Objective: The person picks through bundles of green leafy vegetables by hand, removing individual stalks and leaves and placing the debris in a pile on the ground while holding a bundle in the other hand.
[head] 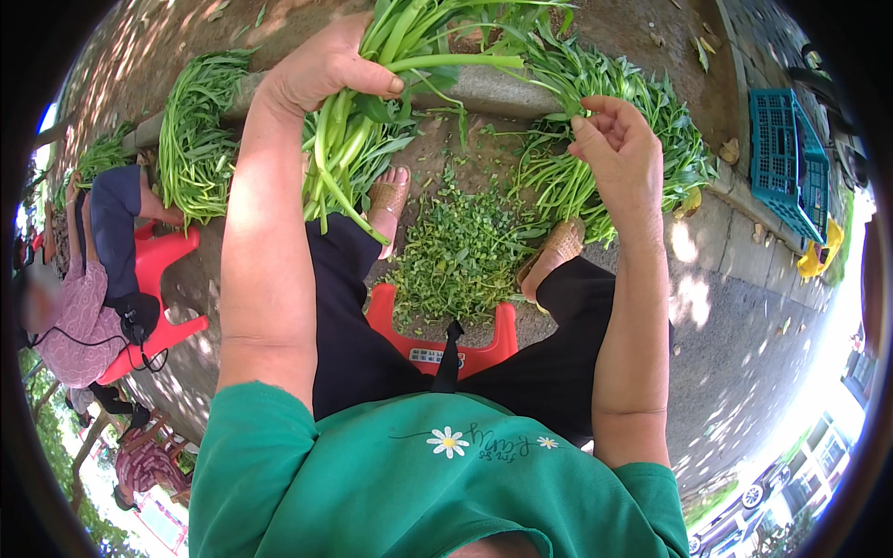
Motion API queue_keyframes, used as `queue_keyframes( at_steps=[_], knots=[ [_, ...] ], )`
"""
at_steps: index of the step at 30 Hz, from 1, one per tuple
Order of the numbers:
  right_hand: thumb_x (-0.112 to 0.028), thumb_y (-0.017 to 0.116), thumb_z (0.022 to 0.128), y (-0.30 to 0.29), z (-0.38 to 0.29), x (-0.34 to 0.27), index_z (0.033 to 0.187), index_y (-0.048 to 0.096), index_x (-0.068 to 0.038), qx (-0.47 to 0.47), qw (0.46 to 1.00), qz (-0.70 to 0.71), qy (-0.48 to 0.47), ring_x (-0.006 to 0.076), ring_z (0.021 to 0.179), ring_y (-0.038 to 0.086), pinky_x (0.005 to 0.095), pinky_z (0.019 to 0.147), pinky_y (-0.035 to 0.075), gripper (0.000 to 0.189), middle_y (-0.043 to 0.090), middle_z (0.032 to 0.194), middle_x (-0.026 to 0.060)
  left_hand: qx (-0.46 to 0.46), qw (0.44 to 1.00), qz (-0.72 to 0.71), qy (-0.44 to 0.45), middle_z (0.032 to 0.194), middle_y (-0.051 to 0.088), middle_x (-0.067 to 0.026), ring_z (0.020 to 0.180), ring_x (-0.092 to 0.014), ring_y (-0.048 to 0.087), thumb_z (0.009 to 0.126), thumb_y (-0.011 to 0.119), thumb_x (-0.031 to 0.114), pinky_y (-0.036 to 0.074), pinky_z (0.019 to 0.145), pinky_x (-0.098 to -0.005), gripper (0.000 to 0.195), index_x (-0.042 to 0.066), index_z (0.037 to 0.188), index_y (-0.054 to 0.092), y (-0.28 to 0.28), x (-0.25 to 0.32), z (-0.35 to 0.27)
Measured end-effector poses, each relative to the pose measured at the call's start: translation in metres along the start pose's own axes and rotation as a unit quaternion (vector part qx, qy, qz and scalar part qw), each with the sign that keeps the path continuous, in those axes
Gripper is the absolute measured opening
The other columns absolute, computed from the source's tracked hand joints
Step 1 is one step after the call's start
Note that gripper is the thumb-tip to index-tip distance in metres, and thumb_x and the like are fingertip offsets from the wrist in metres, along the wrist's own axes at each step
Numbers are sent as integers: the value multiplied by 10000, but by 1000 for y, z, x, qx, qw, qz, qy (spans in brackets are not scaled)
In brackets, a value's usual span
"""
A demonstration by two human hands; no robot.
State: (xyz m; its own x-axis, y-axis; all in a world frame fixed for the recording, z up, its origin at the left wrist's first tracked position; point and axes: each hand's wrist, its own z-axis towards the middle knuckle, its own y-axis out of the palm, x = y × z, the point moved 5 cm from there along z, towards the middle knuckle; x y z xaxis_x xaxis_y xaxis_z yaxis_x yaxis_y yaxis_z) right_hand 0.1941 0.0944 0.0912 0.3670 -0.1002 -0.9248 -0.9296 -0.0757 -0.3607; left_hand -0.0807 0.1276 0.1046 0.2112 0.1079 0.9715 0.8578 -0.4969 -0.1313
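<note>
My left hand [342, 66] is closed around a thick bunch of leafy green stems [342, 132], which look like water spinach. Pale cut ends hang down over my knee, and one stem juts out sideways to the right. My right hand [617, 146] is raised on the other side, thumb and forefinger pinched at a thin leafy stem [568, 101]. Below it a large heap of the same greens [628, 84] rests against a concrete kerb [488, 91]. Chopped leaves and stem bits [460, 251] are scattered on the ground between my feet.
A red plastic stool [499, 335] is under me. More greens [199, 132] lie along the kerb at left, where another person [84, 321] sits on a red stool [157, 272]. A teal plastic crate [785, 160] and a yellow bag [822, 250] are at right.
</note>
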Motion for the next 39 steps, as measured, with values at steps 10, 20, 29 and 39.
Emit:
queue_keyframes(
  at_steps=[10, 20, 29, 39],
  knots=[
    [-106, 641, 793, 2, 1, 5, 948, 623, 45, 8, 1000, 4, -8, 71, 629, 562, 217, 593, 472, 216, 630, 747, 43, -12, 999, 28, -25, 934, 591, -46, 813, -125, 540, 599, 677, 212, 450, 727, -251, 610, -12, 1145, 523, 4, 1, 3],
    [-90, 610, 789, 0, 0, 6, 884, 626, 48, 24, 999, -45, -4, 79, 599, 566, 223, 588, 473, 168, 631, 709, 41, 4, 1000, 19, -12, 970, 589, -51, 846, -131, 543, 600, 664, 191, 449, 753, -258, 617, -13, 1164, 517, 8, 5, 4],
    [-67, 577, 800, -16, 3, 4, 896, 602, 61, 35, 985, 164, 52, 113, 595, 591, 220, 578, 486, 162, 607, 699, 58, 18, 999, 30, -17, 951, 594, -49, 834, -130, 547, 616, 676, 193, 450, 743, -253, 598, -9, 1157, 523, 0, 0, 0],
    [-68, 617, 736, 31, -22, 7, 941, 610, -6, -240, 960, -142, 20, 118, 665, 568, 240, 604, 469, 215, 616, 746, 39, 12, 999, 33, 3, 944, 586, -39, 817, -118, 529, 620, 714, 240, 444, 717, -243, 602, -6, 1140, 534, -2, 1, 1]
  ],
)
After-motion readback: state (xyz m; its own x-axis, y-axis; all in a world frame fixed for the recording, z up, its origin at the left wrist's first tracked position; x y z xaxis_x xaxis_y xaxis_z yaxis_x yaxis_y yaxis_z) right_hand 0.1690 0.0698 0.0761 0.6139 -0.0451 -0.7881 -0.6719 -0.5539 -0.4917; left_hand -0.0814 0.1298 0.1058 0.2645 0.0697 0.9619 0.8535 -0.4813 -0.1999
